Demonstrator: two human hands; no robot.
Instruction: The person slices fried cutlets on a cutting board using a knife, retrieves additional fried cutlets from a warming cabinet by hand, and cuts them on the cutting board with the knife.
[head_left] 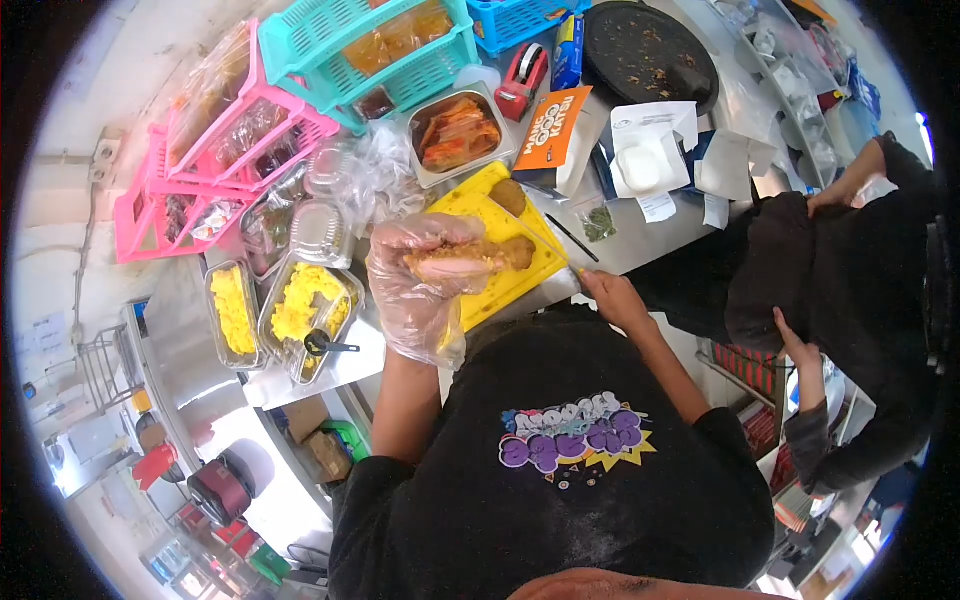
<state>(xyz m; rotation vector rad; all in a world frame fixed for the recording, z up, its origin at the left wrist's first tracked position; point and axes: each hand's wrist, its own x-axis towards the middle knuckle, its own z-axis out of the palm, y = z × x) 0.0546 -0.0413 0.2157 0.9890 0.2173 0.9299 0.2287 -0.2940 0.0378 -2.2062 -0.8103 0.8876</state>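
My left hand (425, 285), in a clear plastic glove, is raised over the yellow cutting board (490, 312). Its fingers are closed around a piece of breaded fried chicken (475, 262), whose pale inside shows along one side. Another browned, breaded piece (507, 197) lies at the far end of the board. At the board's right edge, my bare right hand (617, 298) is closed on what looks like a knife (555, 246), its thin blade lying along the board. The handle is hidden in the fingers. A slim black stick (572, 238) lies beside the board.
Tubs of yellow food (300, 300) stand left, one holding a black scoop (318, 343). Behind are a metal pan (458, 135), teal baskets (370, 60), pink baskets (220, 170), a tape dispenser (522, 82) and a round black tray (650, 50). A co-worker (840, 270) stands close on the right.
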